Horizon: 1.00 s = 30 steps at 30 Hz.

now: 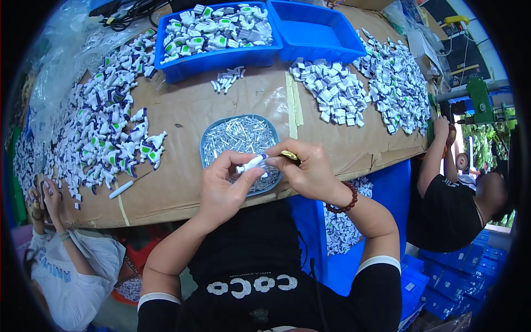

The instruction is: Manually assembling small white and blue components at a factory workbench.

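My left hand (221, 185) pinches a small white plastic toy part (251, 164) with a purple end between thumb and fingers. Meeting it at the purple end are the fingertips of my right hand (310, 171), closed, with a gold-coloured piece (290, 156) sticking out of the grip. What kind of piece it is, I cannot make out, and anything between the fingertips is too small to tell. Both hands are over a blue-grey tray (202, 141) holding many loose silvery metal pins (238, 135).
White and green toy parts (110, 127) lie heaped at left and fill a blue bin (221, 61) behind. Beside that bin is another blue bin (315, 27). White pieces (334, 91) are piled at right. A white pen-like stick (121, 189) lies left. Co-workers (77, 265) sit either side.
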{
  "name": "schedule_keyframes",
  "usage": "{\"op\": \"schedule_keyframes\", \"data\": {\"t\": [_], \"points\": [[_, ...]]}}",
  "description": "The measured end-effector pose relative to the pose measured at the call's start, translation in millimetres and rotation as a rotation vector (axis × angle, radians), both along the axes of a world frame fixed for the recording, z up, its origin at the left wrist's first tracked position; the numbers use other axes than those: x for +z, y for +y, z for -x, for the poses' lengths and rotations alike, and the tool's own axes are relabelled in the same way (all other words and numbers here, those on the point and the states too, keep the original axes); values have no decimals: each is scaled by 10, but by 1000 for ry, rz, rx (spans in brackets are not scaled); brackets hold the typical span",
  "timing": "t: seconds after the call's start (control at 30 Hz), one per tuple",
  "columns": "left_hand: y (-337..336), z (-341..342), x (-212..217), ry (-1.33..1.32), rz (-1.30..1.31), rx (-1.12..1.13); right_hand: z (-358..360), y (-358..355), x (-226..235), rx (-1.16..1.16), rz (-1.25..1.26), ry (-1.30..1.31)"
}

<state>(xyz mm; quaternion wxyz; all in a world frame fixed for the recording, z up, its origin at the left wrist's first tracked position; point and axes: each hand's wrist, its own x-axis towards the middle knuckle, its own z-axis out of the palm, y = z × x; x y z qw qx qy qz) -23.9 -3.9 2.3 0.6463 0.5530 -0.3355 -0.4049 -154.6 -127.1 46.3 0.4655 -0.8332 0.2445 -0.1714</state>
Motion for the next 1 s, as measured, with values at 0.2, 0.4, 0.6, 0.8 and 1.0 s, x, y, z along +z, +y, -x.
{"op": "schedule_keyframes", "data": {"t": [0.2,0.4,0.6,0.8,1.0], "points": [[-54,-141,177,-147,-213,-338,-53,-63,178,99,186,-57],[-44,-288,69,534,-110,-371,63,-59,105,275,-5,-5],[-30,-237,147,359,-188,-433,2,31,78,342,-244,18],[6,-169,114,223,-214,-418,-7,26,84,349,-233,10],[73,-80,95,7,-154,-356,-37,65,-66,338,-24,-137]]}}
